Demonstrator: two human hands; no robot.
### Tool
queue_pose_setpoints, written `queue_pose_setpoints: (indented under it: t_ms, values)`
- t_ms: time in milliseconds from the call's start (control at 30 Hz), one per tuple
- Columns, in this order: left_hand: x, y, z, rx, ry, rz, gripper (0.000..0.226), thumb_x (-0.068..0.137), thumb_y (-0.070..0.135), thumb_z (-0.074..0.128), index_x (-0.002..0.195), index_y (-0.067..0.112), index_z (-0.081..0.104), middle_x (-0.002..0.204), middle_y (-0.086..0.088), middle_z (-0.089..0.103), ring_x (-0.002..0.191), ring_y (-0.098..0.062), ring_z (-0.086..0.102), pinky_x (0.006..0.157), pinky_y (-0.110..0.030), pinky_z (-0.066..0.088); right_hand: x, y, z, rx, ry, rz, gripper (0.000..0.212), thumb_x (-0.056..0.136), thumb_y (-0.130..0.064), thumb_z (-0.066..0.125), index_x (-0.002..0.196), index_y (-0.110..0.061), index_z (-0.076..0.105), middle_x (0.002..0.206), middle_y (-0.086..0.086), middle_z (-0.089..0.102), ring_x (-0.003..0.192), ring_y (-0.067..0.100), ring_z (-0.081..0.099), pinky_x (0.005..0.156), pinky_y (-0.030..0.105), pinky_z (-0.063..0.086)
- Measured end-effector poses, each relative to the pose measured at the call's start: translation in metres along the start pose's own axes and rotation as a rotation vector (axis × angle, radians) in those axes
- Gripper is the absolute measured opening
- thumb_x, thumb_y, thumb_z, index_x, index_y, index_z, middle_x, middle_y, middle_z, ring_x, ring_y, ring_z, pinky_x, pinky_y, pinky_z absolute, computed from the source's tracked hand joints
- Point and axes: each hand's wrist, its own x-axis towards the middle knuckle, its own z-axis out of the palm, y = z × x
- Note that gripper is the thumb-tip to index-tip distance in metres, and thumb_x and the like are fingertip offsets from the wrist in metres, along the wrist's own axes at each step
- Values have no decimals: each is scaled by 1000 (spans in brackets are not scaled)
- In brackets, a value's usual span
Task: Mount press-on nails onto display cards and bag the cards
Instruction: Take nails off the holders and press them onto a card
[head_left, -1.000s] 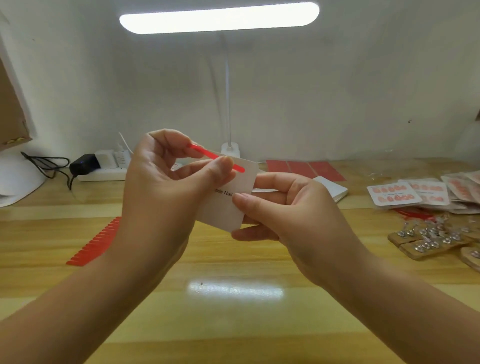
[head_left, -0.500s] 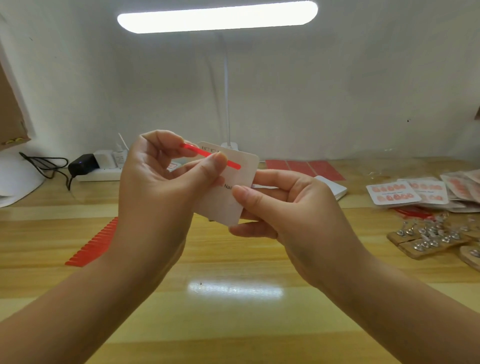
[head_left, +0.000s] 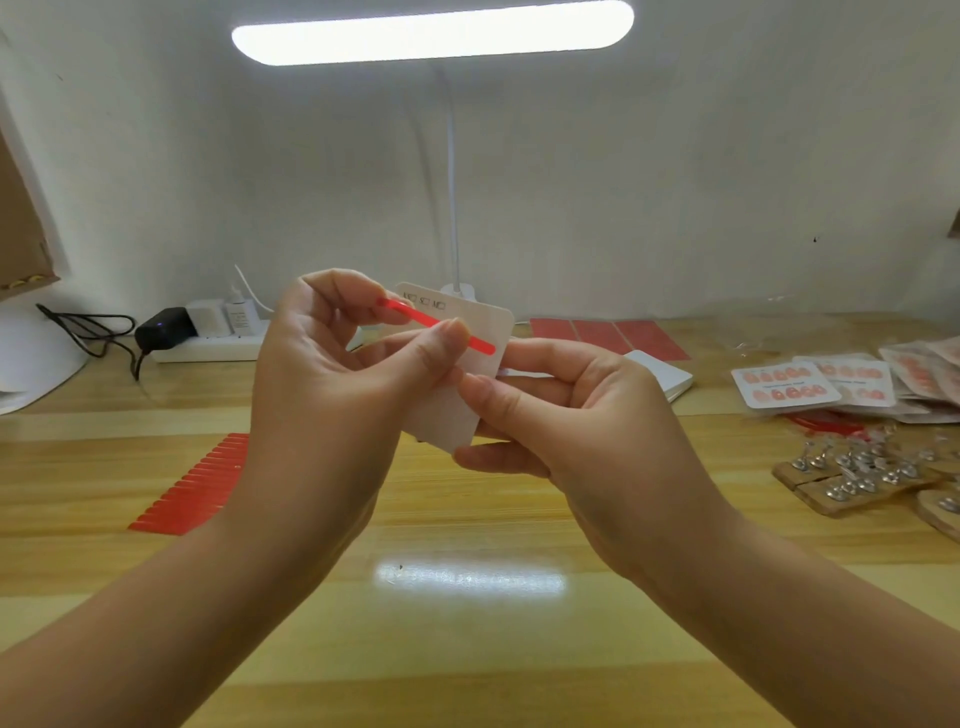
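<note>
A white display card (head_left: 470, 322) is held up above the wooden desk (head_left: 467, 649), tilted, with small print along its top edge. My right hand (head_left: 587, 447) pinches its right lower part between thumb and fingers. My left hand (head_left: 332, 384) holds a thin red adhesive strip (head_left: 431, 319) across the card's upper face, thumb pressing on the strip's middle and a finger at its left end. The card's lower left is hidden behind my left hand.
A sheet of red strips (head_left: 192, 488) lies at the left, red sheets (head_left: 608, 332) and a white card stack (head_left: 660, 371) behind my hands. Finished nail cards (head_left: 784, 387) and metal nail pieces on cardboard (head_left: 857, 473) sit at the right. A power strip (head_left: 208, 332) and lamp base (head_left: 460, 291) stand at the back.
The card has been raised and turned more upright, showing its top edge. The strip now lies lower and flatter across the card, with my left thumb on it.
</note>
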Motion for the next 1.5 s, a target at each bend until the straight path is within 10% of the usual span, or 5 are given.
queue_pose_setpoints:
  t_ms: [533, 733, 1100, 1267, 1500]
  values:
    - [-1, -2, -3, 55, -26, -10, 43, 57, 19, 75, 91, 20, 49, 74, 10, 62, 67, -7, 67, 62, -18, 53, -1, -3, 1, 10, 20, 11, 18, 85, -17, 67, 97, -3, 69, 83, 11, 75, 77, 25, 74, 56, 28, 57]
    - [-1, -3, -3, 116, -60, 11, 41, 60, 18, 81, 88, 20, 51, 80, 8, 64, 64, -9, 68, 48, -14, 47, -1, -2, -1, -77, 87, -50, 14, 92, -13, 61, 82, -6, 70, 75, 11, 74, 69, 24, 73, 50, 27, 55]
    - [23, 3, -26, 411, -77, 111, 12, 70, 40, 75, 77, 31, 73, 73, 1, 73, 68, -21, 71, 64, -61, 57, 3, -9, -5, -183, 135, -114, 14, 92, -11, 60, 83, -10, 70, 75, 7, 74, 68, 22, 72, 48, 25, 54]
    - [28, 2, -28, 446, -120, 75, 2, 71, 33, 73, 72, 34, 74, 67, 4, 71, 55, -9, 64, 49, -23, 50, 3, -8, -6, -210, 133, -122, 14, 93, -12, 59, 83, -10, 69, 75, 8, 74, 67, 24, 72, 48, 25, 54]
    - [28, 5, -28, 572, -126, 10, 3, 72, 40, 69, 75, 39, 71, 66, 10, 67, 45, -3, 49, 46, -38, 48, 3, -5, -7, -261, 134, -136, 14, 95, -12, 57, 88, -9, 69, 75, 6, 74, 66, 21, 71, 47, 23, 53]
